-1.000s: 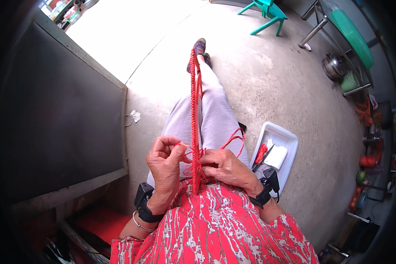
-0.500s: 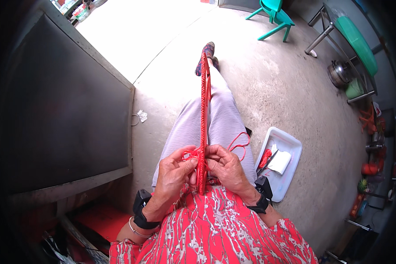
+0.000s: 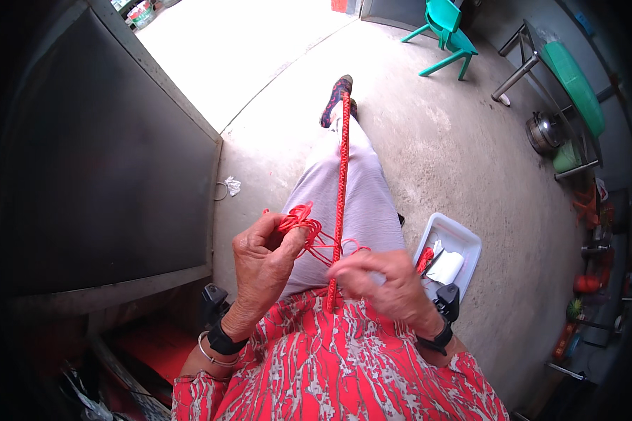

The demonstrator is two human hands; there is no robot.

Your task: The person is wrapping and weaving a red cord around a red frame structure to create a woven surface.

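A long red braided strap (image 3: 343, 168) runs from my shirt front along my lap to my shoe, taut and nearly straight. To the left of it, my left hand (image 3: 265, 263) is closed, pinching a loose bundle of thin red cord (image 3: 303, 219) between thumb and fingers. Several cord strands stretch from that bundle across to the strap. My right hand (image 3: 380, 279) is at the strap's near part, fingers curled together and slightly blurred. What lies in its fingertips is hidden. A small red cord loop shows just above this hand.
On the floor at right, a white plastic tray (image 3: 470, 245) holds a white roll (image 3: 445, 267), red cord (image 3: 425, 259) and a dark tool. A grey panel (image 3: 112, 168) stands at left. Farther off are a green chair (image 3: 446, 31), a metal-legged table (image 3: 516, 74) and a pot (image 3: 543, 132).
My left hand has moved left from the strap, drawing the cord bundle out with it. My right hand has shifted right and lower, and the view has turned slightly.
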